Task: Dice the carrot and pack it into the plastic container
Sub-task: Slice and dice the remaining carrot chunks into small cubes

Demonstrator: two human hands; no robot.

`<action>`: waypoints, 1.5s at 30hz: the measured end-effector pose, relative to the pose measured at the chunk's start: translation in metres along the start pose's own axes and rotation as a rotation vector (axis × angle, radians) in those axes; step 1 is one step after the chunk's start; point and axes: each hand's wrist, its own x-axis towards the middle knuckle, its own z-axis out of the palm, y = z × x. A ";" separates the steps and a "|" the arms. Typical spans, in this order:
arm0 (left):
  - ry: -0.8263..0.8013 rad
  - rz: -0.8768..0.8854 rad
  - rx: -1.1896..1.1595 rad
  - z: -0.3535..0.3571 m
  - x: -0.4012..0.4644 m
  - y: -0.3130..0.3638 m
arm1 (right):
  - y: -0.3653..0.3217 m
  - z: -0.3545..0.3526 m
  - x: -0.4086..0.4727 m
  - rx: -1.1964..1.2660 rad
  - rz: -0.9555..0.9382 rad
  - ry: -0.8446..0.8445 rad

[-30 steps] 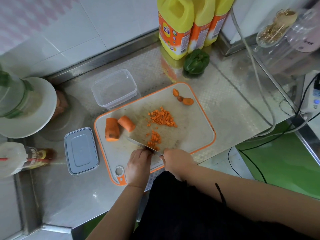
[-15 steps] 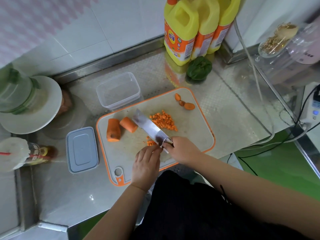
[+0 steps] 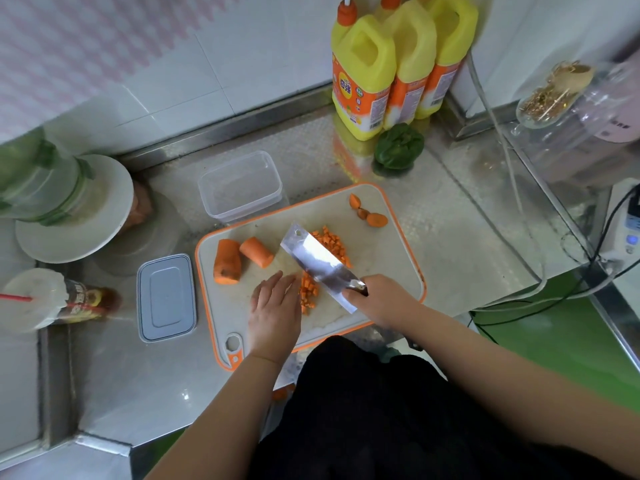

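Left of the cleaver (image 3: 318,265), two carrot chunks (image 3: 242,259) are waiting uncut. The left hand (image 3: 275,308), fingers flat, is herding dice (image 3: 308,292); the right hand (image 3: 381,299) is gripping the handle. Gathering probably; the container (image 3: 240,187) beyond the cleaver is sitting empty.

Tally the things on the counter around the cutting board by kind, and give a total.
Yellow bottles: 3
Green pepper: 1
Clear container: 1
Grey lid: 1
Total: 6
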 end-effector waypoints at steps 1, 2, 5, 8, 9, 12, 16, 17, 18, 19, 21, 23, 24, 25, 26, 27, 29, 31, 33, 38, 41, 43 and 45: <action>0.007 0.013 -0.008 0.001 -0.003 -0.001 | 0.002 -0.001 -0.001 0.024 -0.002 0.009; 0.013 0.012 -0.016 0.000 -0.006 -0.001 | 0.004 -0.003 -0.001 0.025 -0.005 0.013; 0.024 -0.112 -0.065 -0.007 -0.006 0.004 | 0.010 -0.010 0.001 -0.051 -0.022 0.009; 0.013 -0.300 -0.139 -0.017 0.003 0.011 | 0.016 -0.017 0.005 -0.095 -0.042 -0.003; 0.005 -0.361 -0.164 -0.020 0.007 0.011 | 0.017 -0.018 0.005 -0.118 -0.052 -0.010; 0.013 -0.506 -0.233 -0.028 0.014 0.012 | 0.020 -0.018 0.008 -0.253 -0.100 -0.029; 0.118 -0.606 -0.281 -0.045 0.018 0.021 | 0.019 -0.016 0.009 -0.517 -0.183 -0.066; 0.138 -0.653 -0.279 -0.049 0.019 0.026 | 0.019 -0.015 0.009 -0.544 -0.201 -0.084; 0.160 -0.691 -0.280 -0.051 0.018 0.029 | 0.018 -0.014 0.010 -0.562 -0.214 -0.108; 0.184 -0.711 -0.283 -0.052 0.017 0.031 | 0.016 -0.013 0.011 -0.576 -0.228 -0.134; 0.224 -0.739 -0.297 -0.050 0.012 0.032 | 0.013 -0.009 0.011 -0.610 -0.256 -0.185; 0.244 -0.802 -0.288 -0.048 0.010 0.032 | 0.010 -0.004 0.012 -0.646 -0.279 -0.231; 0.243 -0.831 -0.280 -0.049 0.009 0.034 | 0.008 -0.001 0.013 -0.653 -0.281 -0.247; 0.237 -0.847 -0.273 -0.049 0.009 0.036 | 0.007 0.000 0.015 -0.647 -0.277 -0.259; 0.229 -0.845 -0.270 -0.049 0.009 0.039 | 0.006 0.002 0.017 -0.633 -0.267 -0.266; 0.222 -0.821 -0.266 -0.049 0.008 0.039 | 0.005 0.002 0.020 -0.616 -0.256 -0.269; 0.197 -0.770 -0.274 -0.045 0.006 0.038 | 0.005 -0.001 0.027 -0.572 -0.218 -0.266; 0.166 -0.762 -0.278 -0.041 0.002 0.035 | 0.007 -0.009 0.035 -0.524 -0.177 -0.231; 0.144 -0.777 -0.289 -0.039 0.000 0.036 | 0.008 -0.018 0.041 -0.500 -0.152 -0.185; 0.094 -0.740 -0.308 -0.036 -0.001 0.037 | 0.008 -0.036 0.057 -0.362 -0.063 -0.074; 0.076 -0.726 -0.303 -0.035 0.000 0.035 | 0.011 -0.039 0.063 -0.292 -0.018 -0.017; 0.076 -0.731 -0.290 -0.035 0.003 0.037 | 0.013 -0.037 0.063 -0.298 -0.025 0.013; 0.068 -0.729 -0.276 -0.035 0.004 0.038 | 0.012 -0.033 0.062 -0.321 -0.059 0.014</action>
